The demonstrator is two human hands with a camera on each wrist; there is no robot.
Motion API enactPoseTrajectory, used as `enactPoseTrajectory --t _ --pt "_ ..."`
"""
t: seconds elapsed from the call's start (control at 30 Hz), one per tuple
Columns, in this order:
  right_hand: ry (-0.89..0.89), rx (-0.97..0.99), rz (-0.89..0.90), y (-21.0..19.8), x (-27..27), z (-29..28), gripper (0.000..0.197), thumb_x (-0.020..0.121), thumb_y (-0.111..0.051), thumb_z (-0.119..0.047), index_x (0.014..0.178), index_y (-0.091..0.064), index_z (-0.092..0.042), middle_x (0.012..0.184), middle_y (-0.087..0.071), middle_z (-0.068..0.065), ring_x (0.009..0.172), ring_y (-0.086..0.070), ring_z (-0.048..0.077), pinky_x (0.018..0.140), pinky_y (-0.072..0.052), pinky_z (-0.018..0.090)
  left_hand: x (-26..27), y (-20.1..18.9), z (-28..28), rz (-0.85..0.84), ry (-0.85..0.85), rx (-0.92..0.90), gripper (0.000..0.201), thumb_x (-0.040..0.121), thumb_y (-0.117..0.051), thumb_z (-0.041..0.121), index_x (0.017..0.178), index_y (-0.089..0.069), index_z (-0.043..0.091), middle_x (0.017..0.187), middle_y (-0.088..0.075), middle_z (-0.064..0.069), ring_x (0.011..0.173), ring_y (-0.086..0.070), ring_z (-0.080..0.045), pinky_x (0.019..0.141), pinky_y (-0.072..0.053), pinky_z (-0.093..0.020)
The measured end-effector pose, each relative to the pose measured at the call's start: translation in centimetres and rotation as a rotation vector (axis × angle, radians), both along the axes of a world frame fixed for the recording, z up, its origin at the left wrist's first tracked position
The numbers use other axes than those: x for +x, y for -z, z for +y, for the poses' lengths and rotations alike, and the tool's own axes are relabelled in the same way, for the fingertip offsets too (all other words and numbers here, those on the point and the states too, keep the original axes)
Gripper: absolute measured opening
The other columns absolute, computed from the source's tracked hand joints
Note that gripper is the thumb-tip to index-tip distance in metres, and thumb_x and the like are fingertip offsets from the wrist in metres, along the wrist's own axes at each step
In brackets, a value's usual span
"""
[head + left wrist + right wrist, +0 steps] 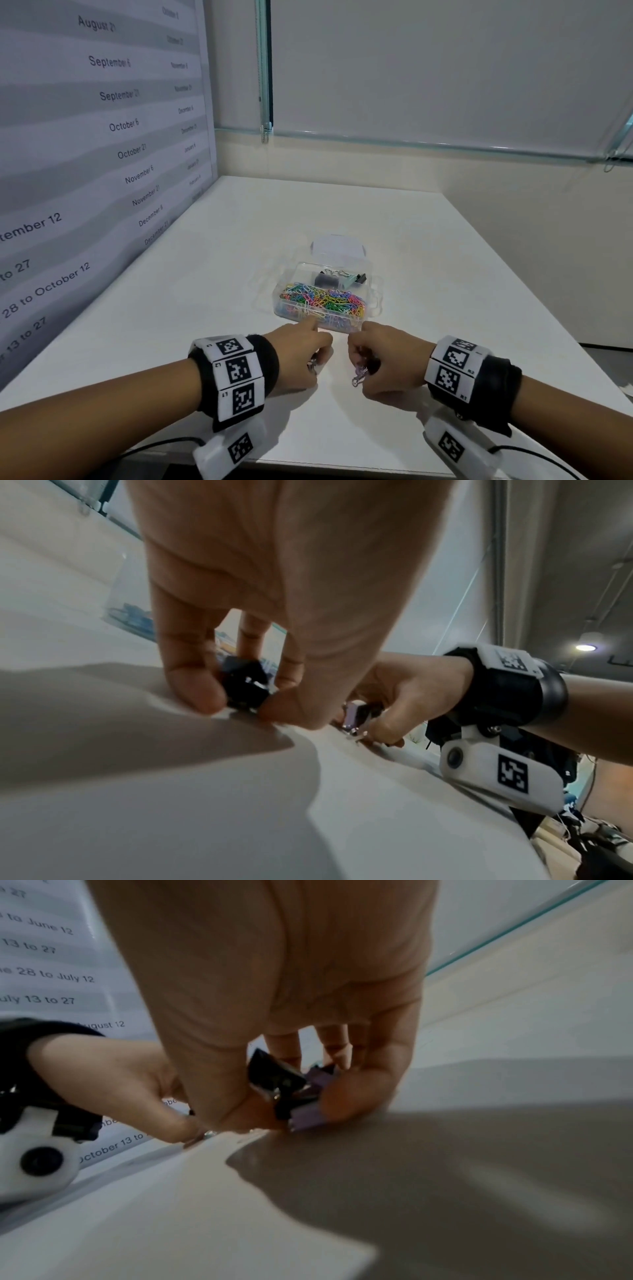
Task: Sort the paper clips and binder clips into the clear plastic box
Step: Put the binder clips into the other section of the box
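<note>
The clear plastic box stands open on the white table, its near compartment heaped with coloured paper clips and its far one holding a few binder clips. Just in front of the box my left hand pinches a black binder clip against the table. Beside it my right hand grips a black binder clip and a purple binder clip together, low over the table.
The box's clear lid stands raised behind it. A wall chart with printed dates runs along the table's left edge. The white table ends to the right and toward me.
</note>
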State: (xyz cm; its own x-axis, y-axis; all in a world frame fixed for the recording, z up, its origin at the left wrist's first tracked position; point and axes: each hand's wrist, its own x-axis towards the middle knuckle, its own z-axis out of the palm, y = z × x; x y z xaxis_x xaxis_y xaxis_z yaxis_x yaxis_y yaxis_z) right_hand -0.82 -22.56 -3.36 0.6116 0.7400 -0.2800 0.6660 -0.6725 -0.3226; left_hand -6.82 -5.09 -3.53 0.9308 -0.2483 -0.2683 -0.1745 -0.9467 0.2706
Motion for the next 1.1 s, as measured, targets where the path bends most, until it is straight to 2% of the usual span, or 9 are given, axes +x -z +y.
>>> enactPoseTrajectory --t 0.17,0.37,0.53,0.63,0.7,0.77,0.83,1.0,1.1 --pt "-0.060 -0.109 -0.074 0.3 0.2 0.0 0.031 0.074 -0.058 -0.015 0.059 -0.034 -0.030 0.091 -0.043 -0.001 0.074 -0.044 0.020 0.057 -0.035 0.023 0.2 0.1 0.1 0.025 0.047 0.100 0.011 0.080 -0.049 0.009 0.082 -0.050 0.020 0.101 -0.044 -0.004 0.084 -0.047 -0.024 0.076 -0.040 -0.033" --pt "-0.022 -0.071 -0.058 -0.9 1.0 -0.3 0.030 0.071 -0.060 -0.013 0.055 -0.039 -0.028 0.065 -0.046 -0.011 0.062 -0.045 0.005 0.056 -0.036 0.015 0.5 -0.4 0.4 -0.030 0.089 0.181 0.023 0.091 -0.035 0.006 0.101 -0.055 0.003 0.114 -0.052 -0.014 0.100 -0.051 -0.031 0.075 -0.035 -0.032" --pt "0.035 -0.007 0.016 -3.5 1.8 -0.4 0.019 0.071 -0.063 -0.006 0.065 -0.053 -0.021 0.061 -0.051 -0.015 0.050 -0.051 -0.012 0.051 -0.037 0.005 1.0 -0.7 1.6 0.032 0.088 0.029 0.018 0.085 -0.038 0.001 0.083 -0.047 0.016 0.099 -0.055 -0.010 0.083 -0.041 -0.015 0.057 -0.027 -0.010" --pt "0.118 0.113 0.120 -5.4 2.8 -0.2 0.020 0.075 -0.062 0.001 0.067 -0.053 -0.015 0.064 -0.056 -0.006 0.039 -0.055 -0.003 0.046 -0.046 0.015 1.4 -0.7 2.3 0.087 0.055 -0.069 0.026 0.080 -0.039 -0.002 0.071 -0.045 0.022 0.080 -0.051 0.009 0.076 -0.044 -0.011 0.055 -0.031 -0.005" --pt "0.161 0.188 0.114 -6.7 4.0 0.2 0.021 0.077 -0.062 0.002 0.067 -0.054 -0.014 0.067 -0.059 -0.002 0.038 -0.058 0.001 0.046 -0.049 0.019 1.8 -1.0 2.8 0.098 0.039 -0.115 0.032 0.080 -0.042 0.000 0.065 -0.042 0.028 0.073 -0.049 0.015 0.071 -0.046 -0.010 0.059 -0.036 -0.010" --pt "0.211 0.260 0.081 -7.6 5.6 0.7 0.020 0.077 -0.064 0.000 0.066 -0.054 -0.014 0.067 -0.061 -0.001 0.041 -0.060 0.004 0.053 -0.054 0.025 2.2 -1.8 3.2 0.079 0.020 -0.167 0.032 0.081 -0.045 0.002 0.065 -0.042 0.030 0.072 -0.050 0.010 0.066 -0.048 -0.012 0.061 -0.040 -0.018" --pt "0.270 0.335 0.040 -7.8 7.2 1.3 0.021 0.075 -0.064 0.000 0.064 -0.054 -0.014 0.064 -0.060 -0.001 0.042 -0.061 0.008 0.056 -0.057 0.031 2.6 -2.9 3.5 0.076 -0.019 -0.272 0.031 0.083 -0.047 0.001 0.067 -0.045 0.028 0.068 -0.049 0.008 0.057 -0.050 -0.008 0.057 -0.042 -0.017" --pt "0.389 0.426 -0.013 -7.2 10.6 3.3 0.021 0.077 -0.063 0.000 0.064 -0.056 -0.015 0.067 -0.059 0.002 0.052 -0.065 0.018 0.055 -0.057 0.025 5.8 -5.8 4.7 -0.022 -0.110 -0.461 0.028 0.085 -0.050 -0.001 0.069 -0.051 0.023 0.069 -0.053 0.008 0.055 -0.056 -0.008 0.062 -0.048 -0.021" --pt "0.388 0.427 -0.023 -6.2 11.9 4.4 0.023 0.077 -0.063 0.004 0.064 -0.060 -0.015 0.075 -0.063 0.008 0.050 -0.064 0.013 0.049 -0.055 0.018 8.4 -6.5 5.2 -0.072 -0.192 -0.538 0.027 0.088 -0.050 0.000 0.070 -0.051 0.020 0.076 -0.051 0.003 0.056 -0.058 -0.009 0.070 -0.053 -0.029"
